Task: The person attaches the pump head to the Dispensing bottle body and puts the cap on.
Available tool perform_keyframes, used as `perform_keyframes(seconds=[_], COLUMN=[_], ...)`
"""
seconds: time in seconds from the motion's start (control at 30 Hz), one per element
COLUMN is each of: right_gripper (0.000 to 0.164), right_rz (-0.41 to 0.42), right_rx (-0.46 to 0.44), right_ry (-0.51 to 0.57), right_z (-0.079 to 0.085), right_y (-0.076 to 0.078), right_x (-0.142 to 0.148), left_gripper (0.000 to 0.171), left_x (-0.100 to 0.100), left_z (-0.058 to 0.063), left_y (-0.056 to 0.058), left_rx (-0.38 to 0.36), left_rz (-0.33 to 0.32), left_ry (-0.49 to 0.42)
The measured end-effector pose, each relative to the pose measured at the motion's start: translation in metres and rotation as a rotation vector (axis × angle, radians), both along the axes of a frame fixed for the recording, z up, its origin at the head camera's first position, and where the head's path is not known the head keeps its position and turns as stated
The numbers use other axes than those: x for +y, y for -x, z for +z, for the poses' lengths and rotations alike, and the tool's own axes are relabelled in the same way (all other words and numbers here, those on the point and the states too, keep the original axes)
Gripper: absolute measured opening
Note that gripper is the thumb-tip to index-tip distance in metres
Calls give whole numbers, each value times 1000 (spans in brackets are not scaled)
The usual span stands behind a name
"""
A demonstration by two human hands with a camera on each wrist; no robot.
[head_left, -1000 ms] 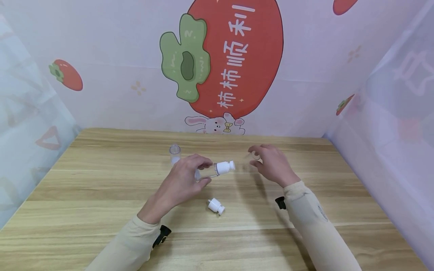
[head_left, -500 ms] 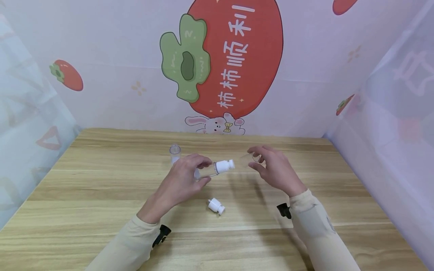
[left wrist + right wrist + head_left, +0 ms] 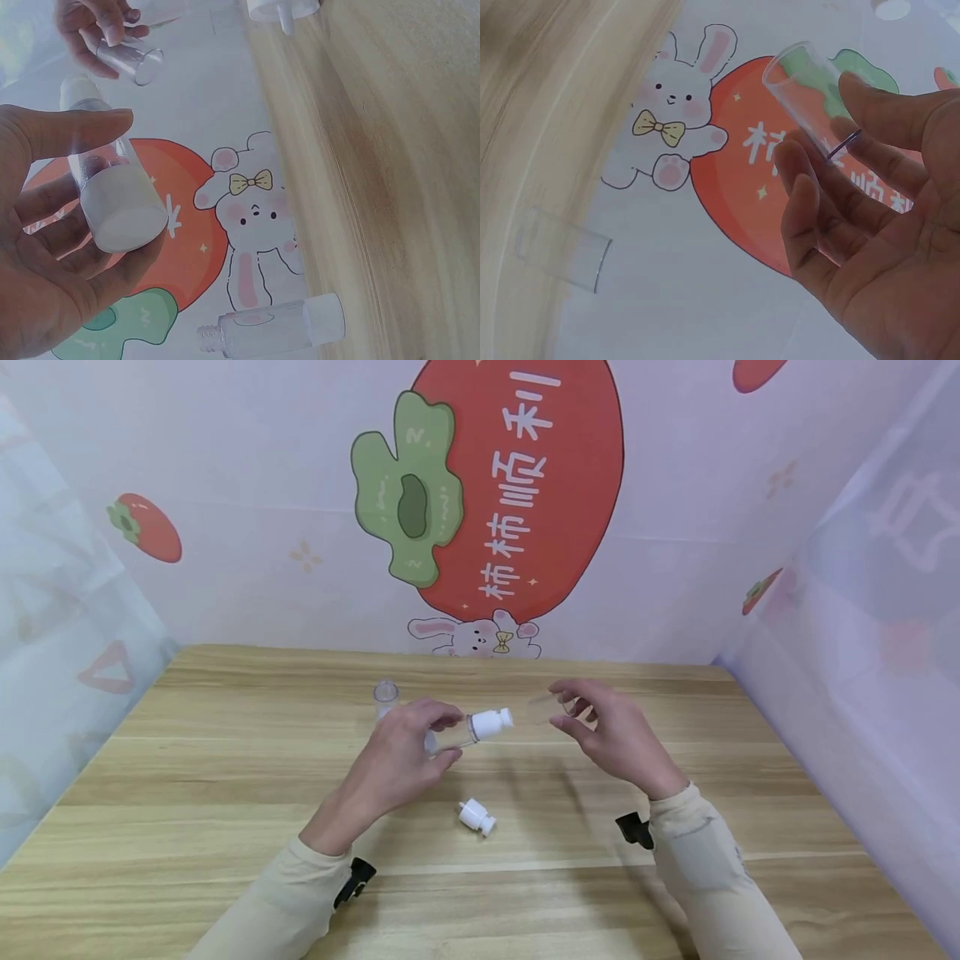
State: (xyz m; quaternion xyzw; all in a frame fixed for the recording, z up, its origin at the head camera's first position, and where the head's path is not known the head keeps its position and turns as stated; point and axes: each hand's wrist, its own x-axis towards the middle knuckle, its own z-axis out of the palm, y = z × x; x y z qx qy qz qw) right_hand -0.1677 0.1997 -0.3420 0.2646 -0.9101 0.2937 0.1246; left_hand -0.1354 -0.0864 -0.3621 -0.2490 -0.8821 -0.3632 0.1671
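My left hand (image 3: 390,760) grips a clear pump bottle (image 3: 452,737), tilted nearly level above the table, its white pump (image 3: 489,724) pointing right. In the left wrist view the bottle's white base (image 3: 124,210) faces the camera, between thumb and fingers. Opposite, my right hand (image 3: 615,735) pinches a clear, tube-like cap (image 3: 802,90), with one end towards the pump. A small gap separates cap and pump. Below the hands, a loose white pump head (image 3: 477,817) lies on its side on the table.
Behind my left hand stands a second clear bottle (image 3: 266,330) with a white base and bare threaded neck. Another clear cap (image 3: 566,247) stands on the table (image 3: 225,793) near my right hand. A printed cloth backdrop (image 3: 247,585) rises along the table's back edge.
My right hand and forearm have shifted slightly right, and the cap in it has turned towards the pump. My left hand with the bottle has moved only a little left. The loose pump head stays put.
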Motion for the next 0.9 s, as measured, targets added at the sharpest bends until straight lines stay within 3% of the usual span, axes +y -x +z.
perform_keyframes(seconds=[0.37,0.9], right_gripper=[38,36], right_rz=[89,154], right_rx=[-34,-95], right_ry=[114,214], right_z=[7,12], right_y=[-4,-8], right_x=[-3,-4], left_gripper=[38,39], left_x=[-3,-5], left_z=[3,4], left_y=[1,1], left_rx=[9,24], left_rz=[3,29], left_ry=[-18,-9])
